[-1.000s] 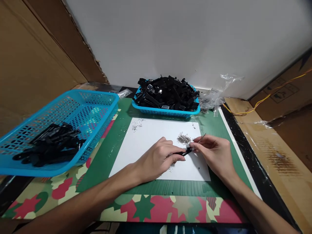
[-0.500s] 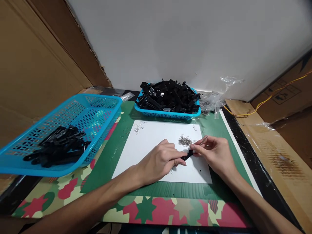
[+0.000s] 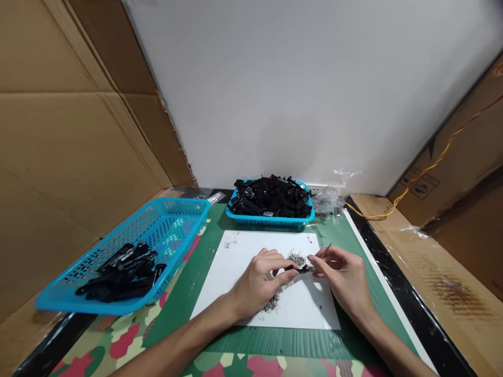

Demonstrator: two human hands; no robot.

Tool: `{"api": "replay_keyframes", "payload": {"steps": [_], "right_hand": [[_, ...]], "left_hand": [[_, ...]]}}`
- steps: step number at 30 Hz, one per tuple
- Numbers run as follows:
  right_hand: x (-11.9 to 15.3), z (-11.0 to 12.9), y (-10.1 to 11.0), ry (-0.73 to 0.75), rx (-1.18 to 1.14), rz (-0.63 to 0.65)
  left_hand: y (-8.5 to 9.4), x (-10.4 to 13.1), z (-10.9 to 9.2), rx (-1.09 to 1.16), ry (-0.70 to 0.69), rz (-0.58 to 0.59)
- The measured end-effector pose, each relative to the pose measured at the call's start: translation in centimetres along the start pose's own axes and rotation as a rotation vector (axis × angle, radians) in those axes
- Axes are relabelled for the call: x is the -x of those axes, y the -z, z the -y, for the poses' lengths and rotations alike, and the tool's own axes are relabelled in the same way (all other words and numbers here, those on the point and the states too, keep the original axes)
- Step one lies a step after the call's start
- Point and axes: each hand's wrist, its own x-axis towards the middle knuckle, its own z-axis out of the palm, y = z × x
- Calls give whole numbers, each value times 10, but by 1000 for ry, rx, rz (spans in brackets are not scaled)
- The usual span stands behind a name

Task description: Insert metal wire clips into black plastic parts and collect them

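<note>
Meanwhile, a small black clip (image 3: 302, 269) is still pinched between the fingers of the left hand (image 3: 262, 280) and right hand (image 3: 342, 275), now lifted slightly off the white sheet (image 3: 310, 309), just before the springs (image 3: 296, 257).

No legible text, brand or number found. The cardboard box (image 3: 422, 186) at far right bears dark printed handling symbols in a row, too small to identify singly. The near blue basket (image 3: 129, 246) shows pale marks on its front wall, unreadable. The patterned mat (image 3: 129, 335) carries shapes only, no lettering.
</note>
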Motion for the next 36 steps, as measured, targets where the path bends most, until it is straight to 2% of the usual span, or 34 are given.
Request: {"api": "replay_keyframes", "payload": {"steps": [4, 7, 9, 10, 12, 17, 22, 28, 36], "right_hand": [[-4, 0, 8, -24, -70, -37], [-4, 3, 11, -15, -81, -9], [-2, 5, 11, 10, -71, 18], [-1, 6, 10, 22, -67, 37], [1, 8, 11, 39, -67, 72], [2, 11, 15, 42, -89, 76], [0, 14, 17, 35, -139, 30], [0, 15, 17, 45, -140, 60], [1, 12, 17, 40, -163, 49]], "left_hand": [[26, -24, -2, -7, 95, -200], [51, -47, 0, -20, 173, -382], [67, -63, 3, -1, 177, -529], [75, -69, 4, -33, 168, -567], [89, -80, 7, -180, 161, -529], [115, -97, 15, -652, 88, -241], [128, -103, 23, -718, 15, -66], [125, -99, 32, -726, 1, -64], [123, -92, 35, -792, -6, -191]]}}
